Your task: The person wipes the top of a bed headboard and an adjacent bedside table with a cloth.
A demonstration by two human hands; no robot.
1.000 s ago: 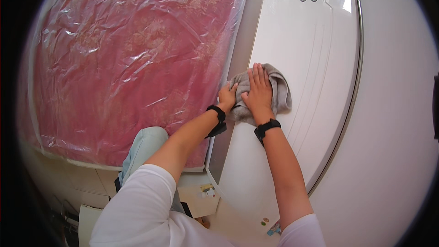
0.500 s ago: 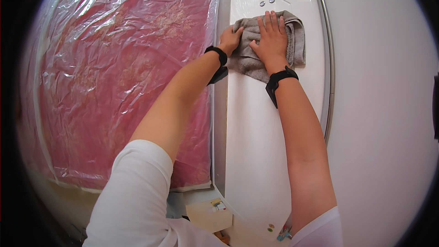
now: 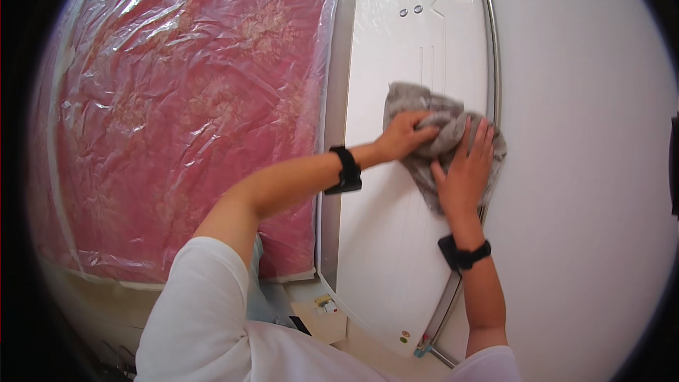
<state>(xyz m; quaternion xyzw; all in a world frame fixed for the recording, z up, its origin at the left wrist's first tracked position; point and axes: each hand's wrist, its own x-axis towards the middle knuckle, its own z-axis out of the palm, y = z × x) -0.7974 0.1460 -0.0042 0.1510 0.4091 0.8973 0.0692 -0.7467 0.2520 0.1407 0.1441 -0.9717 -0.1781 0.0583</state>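
A bunched, damp-looking grey towel (image 3: 433,122) lies against a long glossy white panel (image 3: 382,233) with shallow grooves and two small round metal studs. My left hand (image 3: 409,136) pinches the towel's near-left part between thumb and fingers. On the towel's right part, close to the panel's metal edge, my right hand (image 3: 468,178) rests with fingers stretched out and the thumb apart. Part of the cloth is hidden under this hand. Each wrist has a black band.
A pink floral mattress (image 3: 177,163) in clear plastic wrap fills the left side. A metal rail (image 3: 494,49) runs along the panel's right edge, beside a plain pale wall (image 3: 587,155). Below lies a light-coloured box or board (image 3: 322,322) with small items on it.
Both hands and the towel have moved nearer to me and to the right along the panel. The towel is more crumpled, and my left forearm is bent more.
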